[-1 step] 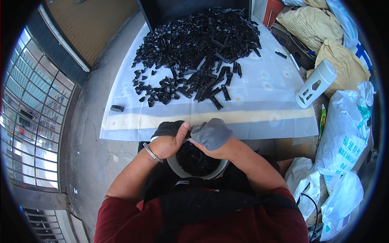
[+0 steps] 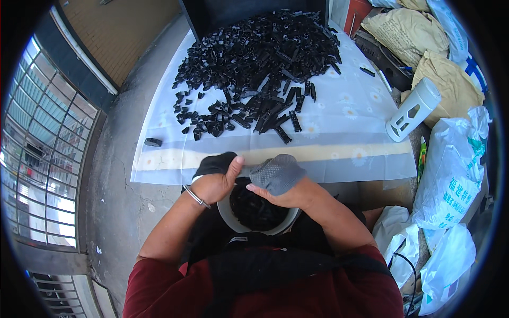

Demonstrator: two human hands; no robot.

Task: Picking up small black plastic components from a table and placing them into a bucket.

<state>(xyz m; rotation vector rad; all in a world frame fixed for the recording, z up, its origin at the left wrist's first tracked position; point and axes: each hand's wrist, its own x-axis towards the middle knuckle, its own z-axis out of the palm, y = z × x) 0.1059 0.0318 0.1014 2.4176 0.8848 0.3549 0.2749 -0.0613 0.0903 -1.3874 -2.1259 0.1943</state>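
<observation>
Both my hands are over a pale bucket that holds dark pieces, at the near edge of the table. My left hand, in a black glove with the thumb bare, has its fingers curled and the thumb pointing up. Close beside it, a grey glove covers the fingers of my right hand, which are bent inward with the bare thumb below. Whatever the fingers grip is hidden behind the gloves. Farther off, a large heap of small black plastic parts spreads over the tabletop, with clip-like pieces and longer strips at its near side.
A flowered cloth covers the table. One black piece lies apart at the left. A dark open box stands behind the heap. At the table's right edge is a pale slotted cylinder; plastic bags and sacks crowd that side.
My left hand has shifted slightly left and up, widening the gap between the two hands. My right hand has barely moved.
</observation>
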